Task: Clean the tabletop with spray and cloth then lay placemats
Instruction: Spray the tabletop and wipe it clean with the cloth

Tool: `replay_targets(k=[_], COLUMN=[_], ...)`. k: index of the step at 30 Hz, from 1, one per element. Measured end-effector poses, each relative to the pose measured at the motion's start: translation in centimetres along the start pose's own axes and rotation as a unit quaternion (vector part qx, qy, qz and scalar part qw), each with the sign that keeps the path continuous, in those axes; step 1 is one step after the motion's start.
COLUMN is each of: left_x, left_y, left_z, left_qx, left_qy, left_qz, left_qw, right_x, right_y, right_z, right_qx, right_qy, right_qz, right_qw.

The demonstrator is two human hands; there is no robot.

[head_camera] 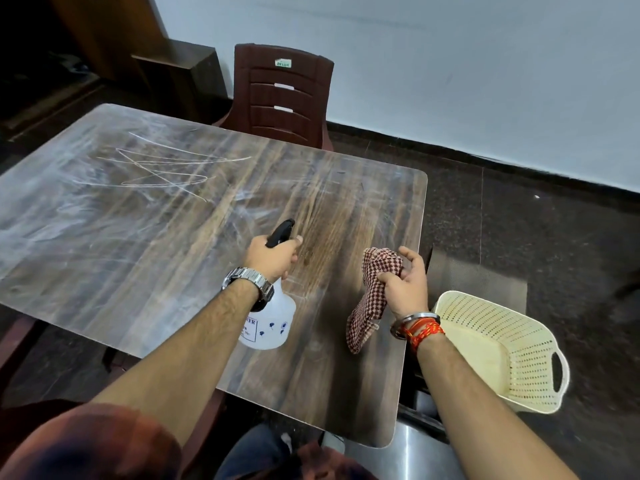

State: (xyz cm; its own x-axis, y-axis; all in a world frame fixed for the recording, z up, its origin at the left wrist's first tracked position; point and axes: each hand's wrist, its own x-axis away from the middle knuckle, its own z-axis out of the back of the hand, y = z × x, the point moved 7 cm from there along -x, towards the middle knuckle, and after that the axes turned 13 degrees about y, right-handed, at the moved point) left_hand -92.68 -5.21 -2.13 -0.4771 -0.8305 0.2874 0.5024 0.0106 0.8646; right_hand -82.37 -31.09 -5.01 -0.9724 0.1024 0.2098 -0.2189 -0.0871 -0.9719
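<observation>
Two grips work over a wood-grain worktop (173, 237) whose far left half is clouded with white smears and thin scribbled lines (156, 168). The left grip (273, 256), a steel wristwatch (247, 282) on its wrist, is clenched round the neck of a white plastic spray bottle (273, 320). The bottle's black trigger head (280, 232) points away toward the far side of the worktop. It sits over the near right part of the surface, though whether its base touches the wood cannot be told. The right grip (405, 285), with a steel bangle and red-orange threads (415, 323) at the wrist, pinches a red-and-white checked cloth (370, 299) between thumb and palm, the other fingers loosely spread. The cloth hangs down from it just inside the worktop's right edge, near the bottle but apart from it. Beyond that edge, lower down, stands a cream perforated plastic basket (502, 327) with a pale yellow flat piece (478, 355) lying inside. One maroon plastic chair (284, 98) is drawn up at the far side of the worktop, before a white wall, on a dark speckled floor (519, 220).
</observation>
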Motion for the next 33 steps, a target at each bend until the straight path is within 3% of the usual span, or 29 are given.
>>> replay_targets(k=[3,7,13,17,20,24,27,29,31,33], left_x=[-0.7,-1.8,-3.6,-4.5,-5.5,-6.8,-7.6,-8.2,-9.1,-10.1], left_y=[0.4,0.6,0.6,0.2,-0.1,-1.1,-1.3,-1.3,-1.5,-1.5], left_z=[-1.1,-1.5,-2.5,-2.1,-1.1,-0.8,0.4,1.1,1.5,1.7], left_qx=[-0.019,-0.091,-0.052,-0.087,-0.084,-0.06,-0.077,-0.082,-0.084,-0.083], left_qy=[-0.029,-0.004,-0.076,-0.067,-0.037,-0.068,-0.05,-0.046,-0.051,-0.055], left_qz=[-0.008,-0.024,-0.008,-0.002,0.016,0.058,0.043,0.034,0.036,0.037], left_qw=[0.999,0.996,0.996,0.994,0.996,0.994,0.995,0.995,0.994,0.994], right_x=[-0.2,-0.7,-0.8,-0.4,0.0,0.6,0.1,-0.8,-1.9,-2.8], right_y=[0.6,0.6,0.1,-0.1,-1.3,-3.5,-1.3,2.0,5.7,7.7], right_z=[-0.3,-0.4,-1.3,-2.2,-2.7,-5.1,-7.9,-10.7,-13.5,-15.3], right_qx=[-0.002,-0.001,-0.001,0.004,0.032,0.065,0.128,0.293,0.461,0.549], right_qy=[0.0,0.021,0.055,0.062,0.079,0.088,0.067,0.0,-0.077,-0.082], right_qz=[-0.008,-0.002,0.029,0.042,0.085,0.181,0.171,0.16,0.146,0.16], right_qw=[1.0,1.0,0.998,0.997,0.993,0.977,0.975,0.943,0.872,0.816])
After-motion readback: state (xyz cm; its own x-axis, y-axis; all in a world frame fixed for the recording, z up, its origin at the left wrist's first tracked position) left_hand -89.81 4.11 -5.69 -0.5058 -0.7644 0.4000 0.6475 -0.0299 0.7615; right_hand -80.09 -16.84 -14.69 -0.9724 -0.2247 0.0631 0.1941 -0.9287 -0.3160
